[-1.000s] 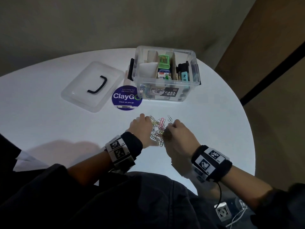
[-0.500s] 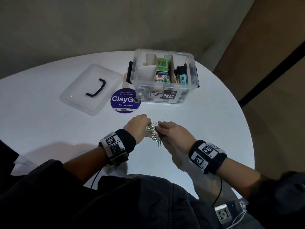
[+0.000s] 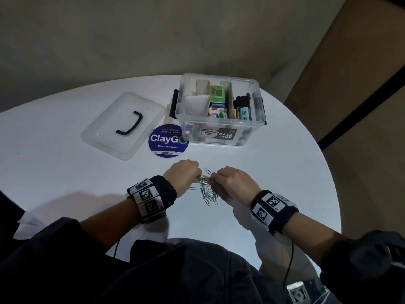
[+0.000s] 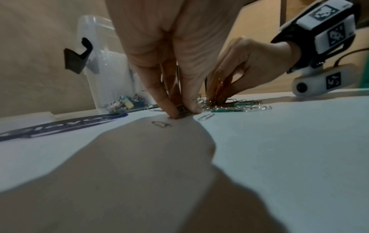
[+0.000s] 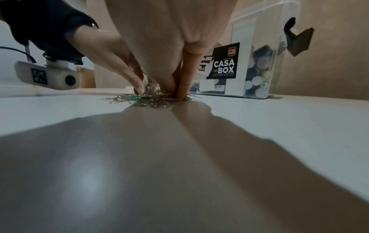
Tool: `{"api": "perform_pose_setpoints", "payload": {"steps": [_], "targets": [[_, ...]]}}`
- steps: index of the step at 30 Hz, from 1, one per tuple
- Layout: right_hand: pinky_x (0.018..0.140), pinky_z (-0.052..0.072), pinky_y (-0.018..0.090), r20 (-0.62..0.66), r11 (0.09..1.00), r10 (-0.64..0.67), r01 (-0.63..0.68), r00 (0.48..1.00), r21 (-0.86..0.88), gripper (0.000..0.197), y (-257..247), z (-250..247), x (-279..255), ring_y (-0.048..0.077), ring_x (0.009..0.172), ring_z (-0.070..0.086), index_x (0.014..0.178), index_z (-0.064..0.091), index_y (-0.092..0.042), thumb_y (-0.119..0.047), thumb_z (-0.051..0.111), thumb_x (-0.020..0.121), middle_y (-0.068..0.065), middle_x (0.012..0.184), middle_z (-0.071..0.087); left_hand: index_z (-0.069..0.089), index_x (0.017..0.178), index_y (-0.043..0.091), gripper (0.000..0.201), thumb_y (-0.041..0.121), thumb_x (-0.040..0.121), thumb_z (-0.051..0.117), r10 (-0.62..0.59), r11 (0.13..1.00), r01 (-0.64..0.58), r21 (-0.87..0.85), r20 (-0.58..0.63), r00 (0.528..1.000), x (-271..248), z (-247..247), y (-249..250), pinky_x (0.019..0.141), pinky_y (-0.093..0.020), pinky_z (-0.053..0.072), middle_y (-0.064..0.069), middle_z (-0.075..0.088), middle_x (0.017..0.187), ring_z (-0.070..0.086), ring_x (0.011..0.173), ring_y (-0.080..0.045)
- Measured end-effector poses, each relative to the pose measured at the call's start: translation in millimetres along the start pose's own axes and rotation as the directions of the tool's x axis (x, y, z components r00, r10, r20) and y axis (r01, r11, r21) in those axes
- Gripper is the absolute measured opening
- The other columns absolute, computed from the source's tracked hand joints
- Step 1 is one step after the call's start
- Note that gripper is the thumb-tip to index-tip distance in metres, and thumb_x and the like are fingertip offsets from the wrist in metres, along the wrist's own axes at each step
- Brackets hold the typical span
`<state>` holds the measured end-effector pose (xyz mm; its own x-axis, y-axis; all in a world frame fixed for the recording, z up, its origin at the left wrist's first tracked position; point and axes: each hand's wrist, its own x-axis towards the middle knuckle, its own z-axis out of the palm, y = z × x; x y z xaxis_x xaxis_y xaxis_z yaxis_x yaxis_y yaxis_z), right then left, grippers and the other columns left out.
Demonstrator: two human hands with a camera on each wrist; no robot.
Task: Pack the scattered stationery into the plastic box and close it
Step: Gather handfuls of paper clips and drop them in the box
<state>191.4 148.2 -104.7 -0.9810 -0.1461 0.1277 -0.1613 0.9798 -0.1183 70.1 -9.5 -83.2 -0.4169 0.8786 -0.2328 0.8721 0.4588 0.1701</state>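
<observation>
A heap of coloured and silver paper clips lies on the white round table, between my two hands. My left hand pinches clips at the heap's left edge with its fingertips down on the table. My right hand digs its curled fingers into the heap's right side and grips clips. The clear plastic box stands open behind them, with stationery in it. Its lid with a black handle lies flat to the left.
A round blue ClayGo sticker lies on the table between lid and box. A couple of single clips lie loose near my left fingertips. The table's right edge curves close past the box, with a brown wall panel beyond.
Both hands have drawn the clips closer together into a tighter heap and slid slightly nearer to me. The box and lid have not moved.
</observation>
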Motion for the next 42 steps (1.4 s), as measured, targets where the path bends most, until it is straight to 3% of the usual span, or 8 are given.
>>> {"api": "perform_pose_setpoints", "payload": {"steps": [12, 16, 20, 26, 30, 33, 36, 42], "targets": [[0.069, 0.052, 0.016, 0.042, 0.862, 0.235, -0.228, 0.971, 0.453, 0.009, 13, -84, 20, 0.006, 0.065, 0.065, 0.090, 0.075, -0.010, -0.009, 0.070, 0.084, 0.000, 0.078, 0.074, 0.067, 0.098, 0.006, 0.018, 0.008, 0.095, 0.049, 0.056, 0.996, -0.060, 0.071, 0.052, 0.997, 1, -8, -26, 0.074, -0.037, 0.045, -0.010, 0.062, 0.099, 0.058, 0.093, -0.029], [0.070, 0.057, 0.018, 0.144, 0.584, 0.374, -0.354, 0.916, 0.731, 0.019, 28, -144, 39, 0.002, 0.066, 0.069, 0.101, 0.071, -0.004, -0.007, 0.070, 0.082, -0.003, 0.079, 0.073, 0.067, 0.083, 0.001, 0.024, 0.021, 0.092, 0.058, 0.014, 0.978, -0.010, -0.209, 0.014, 1.000, -1, -22, -33, 0.071, -0.038, 0.049, -0.013, 0.065, 0.083, 0.060, 0.079, -0.028], [0.074, 0.058, 0.019, 0.147, 0.246, 0.423, -0.270, 0.894, 0.931, 0.024, 41, -190, 66, 0.009, 0.072, 0.069, 0.099, 0.069, -0.003, -0.011, 0.067, 0.077, 0.000, 0.081, 0.076, 0.073, 0.082, 0.003, 0.013, 0.013, 0.087, 0.066, 0.007, 0.876, -0.115, -0.469, -0.225, 0.974, -7, -55, -34, 0.059, -0.007, 0.038, 0.000, 0.061, 0.071, 0.054, 0.062, -0.004], [0.078, 0.057, 0.019, 0.109, 0.008, 0.507, -0.131, 0.855, 0.991, 0.012, 58, -199, 130, 0.009, 0.080, 0.068, 0.094, 0.066, -0.005, 0.000, 0.058, 0.087, 0.004, 0.090, 0.071, 0.075, 0.089, 0.010, 0.009, 0.012, 0.082, 0.071, -0.151, 0.715, -0.245, -0.654, -0.487, 0.860, -10, -123, -38, 0.074, -0.022, 0.055, -0.005, 0.071, 0.083, 0.065, 0.076, -0.017], [0.067, 0.058, 0.016, 0.075, 0.108, 0.624, -0.181, 0.778, 0.978, 0.017, 59, -170, 179, 0.005, 0.063, 0.065, 0.102, 0.064, 0.009, 0.005, 0.062, 0.086, 0.008, 0.083, 0.066, 0.071, 0.088, 0.014, 0.011, 0.005, 0.082, 0.069, -0.262, 0.537, -0.389, -0.749, -0.586, 0.767, -2, -157, -48, 0.067, -0.023, 0.057, -0.003, 0.067, 0.078, 0.064, 0.066, -0.010], [0.061, 0.054, 0.020, -0.011, 0.407, 0.657, -0.343, 0.754, 0.847, 0.010, 65, -132, 211, -0.005, 0.047, 0.058, 0.092, 0.071, 0.002, 0.001, 0.069, 0.082, 0.005, 0.070, 0.063, 0.071, 0.090, 0.015, 0.017, 0.001, 0.083, 0.068, -0.320, 0.491, -0.414, -0.767, -0.601, 0.732, 15, -172, -50, 0.065, -0.019, 0.056, 0.002, 0.066, 0.075, 0.061, 0.064, -0.004], [0.066, 0.044, 0.023, -0.028, 0.671, 0.608, -0.495, 0.793, 0.551, 0.008, 70, -110, 228, 0.009, 0.072, 0.061, 0.073, 0.073, -0.016, -0.011, 0.072, 0.079, 0.003, 0.075, 0.066, 0.072, 0.092, 0.012, 0.016, 0.000, 0.083, 0.068, -0.341, 0.506, -0.393, -0.768, -0.596, 0.726, 38, -180, -56, 0.064, -0.018, 0.057, 0.013, 0.065, 0.066, 0.060, 0.063, -0.001], [0.091, 0.050, 0.035, -0.039, 0.686, 0.642, -0.551, 0.766, 0.476, 0.017, 75, -103, 228, 0.030, 0.105, 0.063, 0.095, 0.074, -0.006, -0.007, 0.064, 0.083, 0.016, 0.105, 0.071, 0.072, 0.089, 0.012, 0.011, 0.003, 0.084, 0.067, -0.416, 0.594, -0.264, -0.759, -0.572, 0.707, 80, -170, -71, 0.063, -0.019, 0.058, -0.001, 0.065, 0.072, 0.059, 0.062, 0.000]]}}
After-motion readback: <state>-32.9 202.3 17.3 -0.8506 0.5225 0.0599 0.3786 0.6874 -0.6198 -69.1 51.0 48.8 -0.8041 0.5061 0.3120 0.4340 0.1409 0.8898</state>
